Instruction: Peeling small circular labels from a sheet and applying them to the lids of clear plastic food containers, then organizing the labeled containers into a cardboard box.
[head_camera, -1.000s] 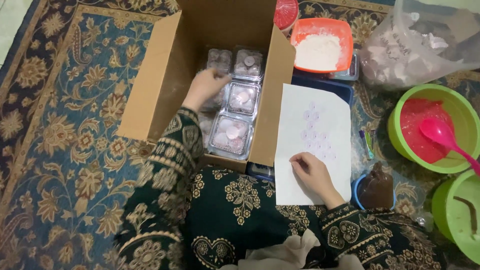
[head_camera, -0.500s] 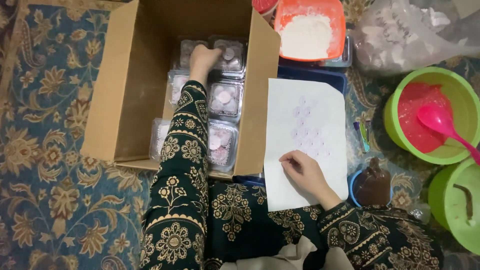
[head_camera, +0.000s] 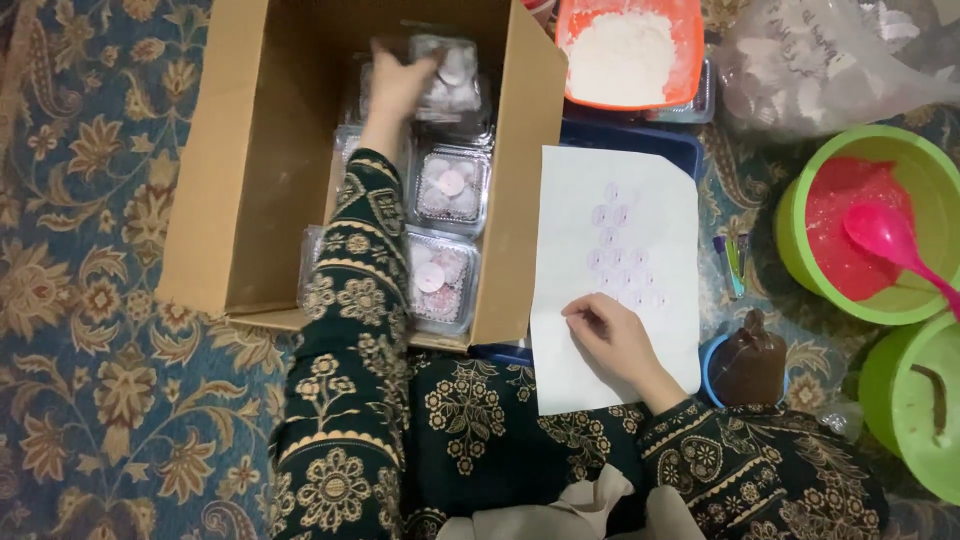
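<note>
My left hand (head_camera: 397, 85) reaches deep into an open cardboard box (head_camera: 250, 160) and rests on a clear plastic container (head_camera: 447, 75) at its far end. More clear containers (head_camera: 450, 185) with pale round sweets lie in rows in the box. My right hand (head_camera: 610, 340) rests with pinched fingertips on a white sheet (head_camera: 615, 270) of round purple stickers, beside the box's right wall. Whether a sticker is between the fingers I cannot tell.
An orange tub of white powder (head_camera: 625, 50) stands behind the sheet. A green bowl of red filling (head_camera: 860, 225) with a pink spoon (head_camera: 890, 240) is at right, another green bowl (head_camera: 915, 405) below it. A brown bag in a blue cup (head_camera: 748, 365). Patterned carpet (head_camera: 90, 400).
My left hand has moved further into the box, onto the far container. The view has shifted so the box sits more to the right. My right hand stays on the sheet.
</note>
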